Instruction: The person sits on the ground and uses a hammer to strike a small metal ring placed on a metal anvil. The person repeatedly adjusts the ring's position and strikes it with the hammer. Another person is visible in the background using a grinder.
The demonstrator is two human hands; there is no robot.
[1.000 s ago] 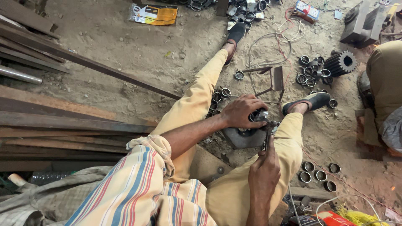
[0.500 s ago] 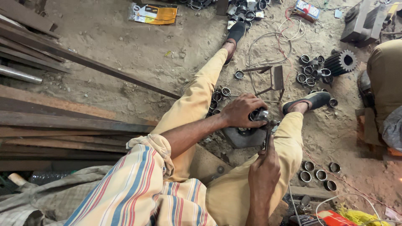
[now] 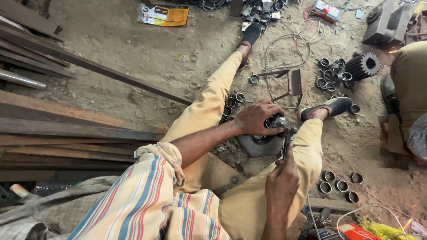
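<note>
Gripping a small metal ring [image 3: 272,121] from above, the left hand [image 3: 257,116] holds it on a dark steel block [image 3: 260,145] between the person's legs. The right hand [image 3: 281,181] is closed around pliers [image 3: 285,141] whose tip meets the ring. Loose rings [image 3: 338,184] lie on the sandy ground nearby.

Sandy dirt floor [image 3: 133,66], rusty steel bars [image 3: 66,133] stacked left.

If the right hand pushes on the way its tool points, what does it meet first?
The right hand aims its slim tool up at the small metal cylinder that the left hand grips. That piece likely comes first, though depth is unclear.
</note>
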